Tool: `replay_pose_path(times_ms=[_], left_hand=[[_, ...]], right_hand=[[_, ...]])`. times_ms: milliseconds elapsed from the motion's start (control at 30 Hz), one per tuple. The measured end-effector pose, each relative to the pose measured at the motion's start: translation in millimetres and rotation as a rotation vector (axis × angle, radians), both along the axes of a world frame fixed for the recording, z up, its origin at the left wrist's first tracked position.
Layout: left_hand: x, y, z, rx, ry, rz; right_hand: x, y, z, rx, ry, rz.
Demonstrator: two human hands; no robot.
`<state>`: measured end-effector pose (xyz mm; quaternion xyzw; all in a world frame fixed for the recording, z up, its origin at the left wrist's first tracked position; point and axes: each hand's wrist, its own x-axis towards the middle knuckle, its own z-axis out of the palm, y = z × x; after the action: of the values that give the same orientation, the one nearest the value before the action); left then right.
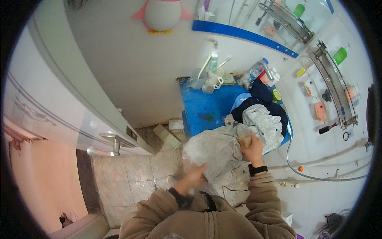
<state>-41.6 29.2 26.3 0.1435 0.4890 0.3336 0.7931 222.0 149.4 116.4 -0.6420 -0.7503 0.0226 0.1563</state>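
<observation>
A light grey garment [211, 147] hangs over the front edge of a blue-topped stand [203, 105], its upper part still on the top. My right hand [251, 150] is closed on the garment's right side, thumb up; a small tan patch shows beside the thumb, and I cannot make out what it is. My left hand [191, 180] is at the garment's lower left edge, smeared by motion, its fingers partly hidden. Just beyond my right hand lies a pile of clothes: a pale grey piece [264, 123] over a dark navy one [260, 93].
Cups with toothbrushes [215, 77] and a clear plastic bottle [254, 72] stand along the stand's back. A white door [79, 107] with a metal handle [109, 145] is at left. A metal rack [334, 83] and a grey hose [306, 175] are on the right wall.
</observation>
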Motion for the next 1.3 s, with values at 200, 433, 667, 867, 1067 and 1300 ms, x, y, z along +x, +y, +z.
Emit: replay_pose_path(times_ms=[200, 433, 667, 867, 1067, 1300], left_hand=[[-82.2, -33.0, 32.3, 0.158, -0.06, 0.435], [-77.0, -36.9, 33.0, 0.226, 0.111, 0.578], [-87.6, -46.2, 15.6, 0.139, 0.069, 0.644], [-97.1, -53.4, -7.1, 0.144, -0.021, 0.519], [-94.4, -51.1, -7.2, 0.032, -0.111, 0.45], [-105.0, -53.7, -7.0, 0.058, -0.076, 0.383]], right_hand=[[41.8, -32.2, 34.3, -0.177, 1.316, -0.283], [-95.5, -79.7, 30.9, 0.218, 0.366, 0.489], [-108.5, -92.9, 12.9, 0.084, 0.071, 0.346], [51.2, -42.6, 1.5, 0.065, 0.064, -0.279], [-53.1, -94.6, -21.7, 0.054, 0.085, 0.144], [-38.0, -67.5, 3.6, -0.214, 0.345, 0.066]])
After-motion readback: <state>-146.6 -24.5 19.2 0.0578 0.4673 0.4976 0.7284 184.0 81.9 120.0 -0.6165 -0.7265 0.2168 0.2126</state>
